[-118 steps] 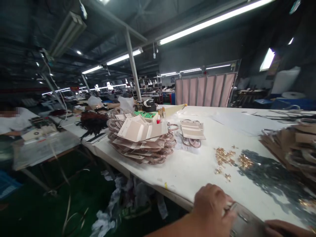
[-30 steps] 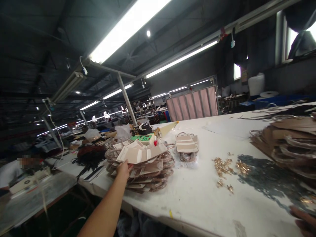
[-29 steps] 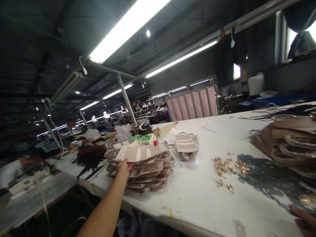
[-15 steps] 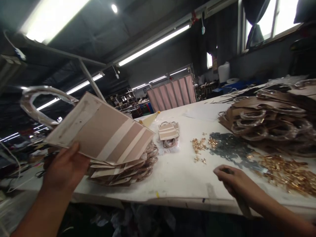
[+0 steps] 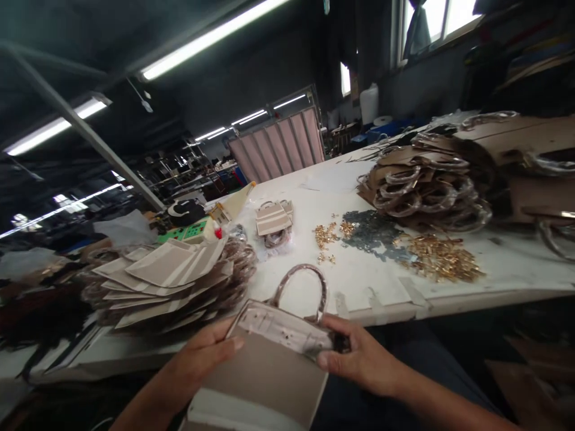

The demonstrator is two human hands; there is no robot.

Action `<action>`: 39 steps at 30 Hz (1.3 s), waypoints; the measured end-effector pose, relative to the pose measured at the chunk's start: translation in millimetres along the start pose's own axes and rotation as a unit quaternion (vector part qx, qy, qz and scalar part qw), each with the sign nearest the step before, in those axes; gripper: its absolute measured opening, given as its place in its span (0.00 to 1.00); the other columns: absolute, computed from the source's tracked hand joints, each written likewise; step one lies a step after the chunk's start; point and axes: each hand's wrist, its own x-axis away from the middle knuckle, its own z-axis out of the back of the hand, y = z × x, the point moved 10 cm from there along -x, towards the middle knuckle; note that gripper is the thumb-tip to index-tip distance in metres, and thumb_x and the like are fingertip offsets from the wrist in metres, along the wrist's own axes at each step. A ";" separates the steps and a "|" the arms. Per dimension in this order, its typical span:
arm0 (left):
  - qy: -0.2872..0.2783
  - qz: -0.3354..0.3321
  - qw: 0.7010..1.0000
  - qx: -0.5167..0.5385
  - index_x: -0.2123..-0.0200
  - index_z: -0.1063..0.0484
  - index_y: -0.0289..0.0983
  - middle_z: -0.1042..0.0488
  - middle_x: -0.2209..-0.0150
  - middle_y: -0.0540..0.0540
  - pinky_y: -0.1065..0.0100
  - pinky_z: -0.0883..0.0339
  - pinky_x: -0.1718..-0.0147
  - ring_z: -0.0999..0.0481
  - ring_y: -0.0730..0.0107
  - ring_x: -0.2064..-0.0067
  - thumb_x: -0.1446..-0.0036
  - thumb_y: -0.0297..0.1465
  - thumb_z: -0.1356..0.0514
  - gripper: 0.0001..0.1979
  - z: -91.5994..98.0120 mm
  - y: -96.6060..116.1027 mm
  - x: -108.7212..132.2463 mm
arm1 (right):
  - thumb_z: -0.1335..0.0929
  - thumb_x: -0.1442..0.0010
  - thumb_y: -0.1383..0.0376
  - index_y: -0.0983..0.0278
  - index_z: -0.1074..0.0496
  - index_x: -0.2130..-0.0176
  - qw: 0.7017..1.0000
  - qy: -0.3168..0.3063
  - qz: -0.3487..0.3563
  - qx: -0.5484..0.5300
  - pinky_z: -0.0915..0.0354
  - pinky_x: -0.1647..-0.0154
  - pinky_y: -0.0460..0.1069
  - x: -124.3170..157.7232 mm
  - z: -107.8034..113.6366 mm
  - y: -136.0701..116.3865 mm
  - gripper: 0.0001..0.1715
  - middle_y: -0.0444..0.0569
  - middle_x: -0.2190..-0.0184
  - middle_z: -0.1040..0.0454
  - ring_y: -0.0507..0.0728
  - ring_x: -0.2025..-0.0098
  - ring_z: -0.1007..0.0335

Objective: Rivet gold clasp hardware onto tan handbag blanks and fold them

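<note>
A beige and cream bag panel (image 5: pixel 265 371) with a plastic-wrapped looped handle (image 5: pixel 303 269) is held low in front of me, at the table's front edge. My left hand (image 5: pixel 202 357) grips its left edge, thumb on the face. At the upper right corner my right hand (image 5: pixel 354 354) pinches the panel, with a dark object partly hidden in its fingers. Left of the panel lies a stack of similar panels (image 5: pixel 166 263). Gold metal pieces (image 5: pixel 442 257) and flat dark grey pieces (image 5: pixel 371 233) are spread on the table.
On the white table (image 5: pixel 287 293), a smaller pile of striped panels (image 5: pixel 273 220) lies at centre. A large heap of brown panels with wrapped handles (image 5: pixel 422 179) is at right. A green tray (image 5: pixel 188 232) stands behind the left stack.
The panel has come from above the left stack to the front centre, its handle now pointing away. My right hand has moved left and taken hold of it. The view has shifted right.
</note>
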 end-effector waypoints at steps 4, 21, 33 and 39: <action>-0.173 0.024 0.983 0.049 0.43 0.20 0.38 0.17 0.52 0.37 0.53 0.25 0.50 0.16 0.42 0.51 0.54 0.43 0.23 0.35 -66.7 -28.2 -46.1 | 0.27 0.37 0.45 0.62 0.17 0.55 0.999 0.043 0.015 0.025 0.35 0.36 0.58 36.7 19.7 25.8 0.25 0.57 0.43 0.25 0.68 0.39 0.30; -0.320 -0.264 0.829 -0.376 0.41 0.24 0.42 0.18 0.46 0.45 0.66 0.32 0.47 0.20 0.58 0.45 0.42 0.27 0.39 0.25 -230.8 -30.6 -186.8 | 0.33 0.32 0.47 0.63 0.18 0.51 0.946 0.079 -0.237 0.208 0.30 0.47 0.54 96.2 76.0 128.0 0.27 0.52 0.50 0.17 0.67 0.49 0.22; -0.286 -0.270 0.833 -0.389 0.48 0.18 0.43 0.15 0.57 0.51 0.70 0.33 0.54 0.20 0.62 0.57 0.42 0.30 0.35 0.18 -235.6 -23.2 -211.4 | 0.33 0.29 0.55 0.58 0.21 0.46 0.847 0.114 -0.039 0.518 0.27 0.52 0.51 18.2 133.1 38.0 0.19 0.52 0.50 0.20 0.59 0.54 0.20; -0.088 -0.268 0.838 -0.468 0.48 0.19 0.43 0.17 0.56 0.47 0.65 0.34 0.59 0.21 0.59 0.57 0.41 0.34 0.31 0.17 -210.2 -22.2 -210.1 | 0.34 0.28 0.58 0.56 0.24 0.41 0.782 0.069 -0.100 0.612 0.27 0.59 0.50 -22.0 136.4 62.8 0.20 0.49 0.46 0.22 0.58 0.57 0.19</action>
